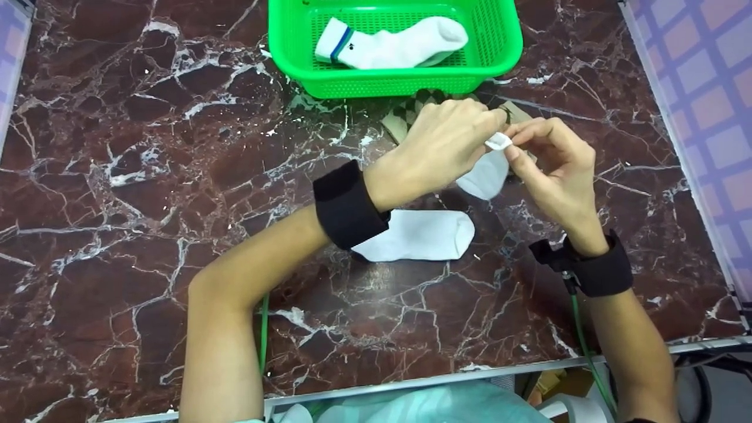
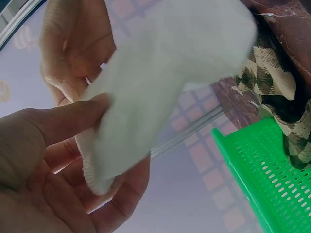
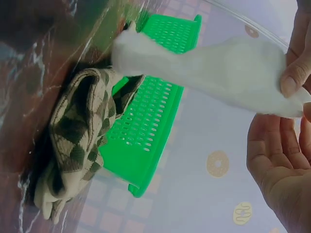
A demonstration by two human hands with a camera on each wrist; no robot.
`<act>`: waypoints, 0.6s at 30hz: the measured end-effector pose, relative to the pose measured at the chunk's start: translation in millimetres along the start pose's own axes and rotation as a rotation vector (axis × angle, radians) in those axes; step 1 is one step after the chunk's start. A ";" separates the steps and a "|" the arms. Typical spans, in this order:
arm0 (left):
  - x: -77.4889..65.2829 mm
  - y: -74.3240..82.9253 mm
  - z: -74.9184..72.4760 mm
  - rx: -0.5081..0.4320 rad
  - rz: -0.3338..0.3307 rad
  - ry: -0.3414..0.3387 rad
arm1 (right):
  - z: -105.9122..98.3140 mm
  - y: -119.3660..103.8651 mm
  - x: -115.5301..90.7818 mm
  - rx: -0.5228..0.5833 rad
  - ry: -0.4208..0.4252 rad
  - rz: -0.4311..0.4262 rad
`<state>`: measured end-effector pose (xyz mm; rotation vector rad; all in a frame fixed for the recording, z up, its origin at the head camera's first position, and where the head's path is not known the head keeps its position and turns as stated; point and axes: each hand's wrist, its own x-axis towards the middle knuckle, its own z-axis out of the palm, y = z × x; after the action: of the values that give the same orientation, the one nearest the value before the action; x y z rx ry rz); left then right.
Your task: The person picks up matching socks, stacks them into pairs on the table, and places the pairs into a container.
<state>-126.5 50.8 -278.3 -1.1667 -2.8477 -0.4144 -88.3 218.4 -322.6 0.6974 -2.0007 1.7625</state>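
A white sock (image 1: 484,176) hangs between my two hands, its opening edge (image 1: 499,141) uppermost and its foot drooping below. My left hand (image 1: 449,138) pinches it near the opening; in the left wrist view the thumb (image 2: 80,114) lies on the near face with fingers behind. My right hand (image 1: 561,164) pinches the same edge from the other side between thumb and fingertips. Another white sock (image 1: 417,235) lies flat on the table, partly covered by the left wristband. Dark-and-beige checkered fabric (image 3: 77,131) lies crumpled behind the hands, mostly hidden in the head view.
A green perforated basket (image 1: 388,82) stands at the back, holding a white sock with blue stripes (image 1: 399,44). Dark marbled tabletop (image 1: 147,264) spreads around. Patterned panels (image 1: 693,70) border the sides. A green cable (image 1: 587,352) runs from the right wristband.
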 end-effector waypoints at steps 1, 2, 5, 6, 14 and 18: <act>-0.7 0.8 -1.0 -0.009 -0.003 0.001 | -0.5 0.4 -0.9 -0.001 0.002 0.006; -1.7 1.5 -2.2 -0.019 -0.007 0.003 | -1.2 0.9 -1.7 -0.004 0.000 0.012; -6.3 3.3 -6.9 -0.045 -0.011 0.004 | -2.4 2.9 -3.5 -0.010 -0.046 0.033; -8.1 4.0 -8.6 -0.053 -0.011 0.005 | -3.0 3.4 -4.1 -0.013 -0.070 0.040; -19.8 6.5 -16.8 -0.131 0.015 0.118 | -10.5 1.6 -9.6 -0.042 -0.234 0.107; -25.9 0.3 -16.5 -0.196 0.035 0.207 | -12.2 -1.2 -13.5 -0.068 -0.248 0.145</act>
<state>-108.8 29.0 -265.8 -1.1254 -2.6532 -0.7791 -77.2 231.8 -327.9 0.8010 -2.3167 1.7504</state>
